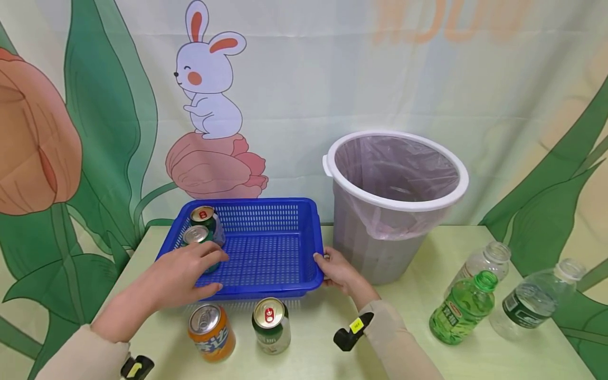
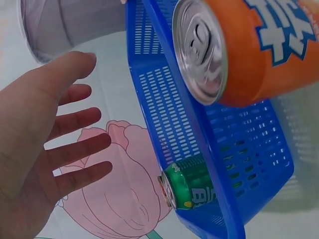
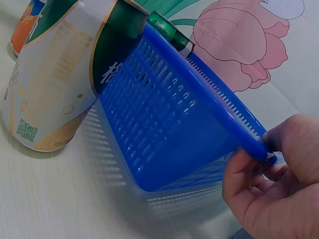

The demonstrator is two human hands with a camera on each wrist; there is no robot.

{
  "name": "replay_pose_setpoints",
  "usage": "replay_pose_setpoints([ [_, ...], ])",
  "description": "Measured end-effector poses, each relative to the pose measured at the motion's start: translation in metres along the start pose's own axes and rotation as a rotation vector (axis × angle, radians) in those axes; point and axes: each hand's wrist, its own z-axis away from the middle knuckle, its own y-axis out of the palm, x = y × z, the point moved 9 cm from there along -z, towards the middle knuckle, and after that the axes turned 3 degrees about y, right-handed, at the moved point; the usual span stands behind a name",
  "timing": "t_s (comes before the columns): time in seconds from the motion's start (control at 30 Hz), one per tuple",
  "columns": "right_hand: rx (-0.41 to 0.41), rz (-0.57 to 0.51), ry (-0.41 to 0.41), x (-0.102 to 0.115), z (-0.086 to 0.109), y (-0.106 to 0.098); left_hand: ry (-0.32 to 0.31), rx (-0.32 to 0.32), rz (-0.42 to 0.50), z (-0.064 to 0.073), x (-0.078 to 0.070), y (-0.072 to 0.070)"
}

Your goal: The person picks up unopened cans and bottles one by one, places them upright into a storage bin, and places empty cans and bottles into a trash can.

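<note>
A blue plastic basket (image 1: 266,258) with slotted walls sits on the table. My right hand (image 1: 338,268) grips its right rim, thumb on top and fingers curled beneath, as the right wrist view shows. Over the basket's front left part hovers my left hand (image 1: 190,269), its fingers spread and nothing in them. Close by it, inside the basket's left end, stand a green can (image 1: 196,235) with a silver top and another can (image 1: 203,214) with a gold top. In front of the basket are an orange soda can (image 1: 211,332) and a green-and-white can (image 1: 272,326).
A grey trash bin (image 1: 380,248) with a white rim and clear liner stands to the right of the basket. Farther right are a green bottle (image 1: 463,311) and two clear plastic bottles, one with a dark label (image 1: 529,306). A printed curtain (image 1: 294,95) hangs behind the table.
</note>
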Motion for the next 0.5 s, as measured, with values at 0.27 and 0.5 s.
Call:
replay_pose_setpoints([
  [0.27,-0.023,0.016,0.01,-0.001,0.0,-0.002,-0.043,0.08,0.038,0.014,-0.008,0.012],
  [0.5,-0.026,0.021,0.016,0.0,0.001,-0.002,-0.109,0.1,0.083,0.029,-0.012,0.02],
])
